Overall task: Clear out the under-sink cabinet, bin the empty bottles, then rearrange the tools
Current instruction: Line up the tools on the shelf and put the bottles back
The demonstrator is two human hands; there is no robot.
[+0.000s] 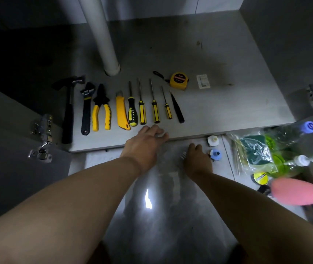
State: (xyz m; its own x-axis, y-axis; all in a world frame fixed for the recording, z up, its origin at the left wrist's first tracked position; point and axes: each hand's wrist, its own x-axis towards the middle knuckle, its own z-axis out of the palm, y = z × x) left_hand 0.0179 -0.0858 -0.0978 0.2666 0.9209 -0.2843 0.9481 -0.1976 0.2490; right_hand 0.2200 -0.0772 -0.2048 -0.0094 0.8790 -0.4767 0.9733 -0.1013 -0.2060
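Tools lie in a row on the cabinet floor (218,111): a hammer (68,109), a wrench (86,107), yellow pliers (101,109), a yellow utility knife (122,113), several screwdrivers (142,111) and a thin black tool (177,109). Behind them sit a yellow tape measure (178,80) and a small white box (203,81). My left hand (146,140) is at the cabinet's front edge, its fingers curled over a small pale, blurred thing (161,133). My right hand (197,159) is lower, over the room floor, and grips several thin metal pieces (183,154).
A grey drain pipe (110,44) comes down behind the tools. A door hinge (43,138) sticks out at left. On the floor at right lie a bag of green sponges (256,153), a pink bottle (296,191), a white pump (307,161) and small caps (215,154).
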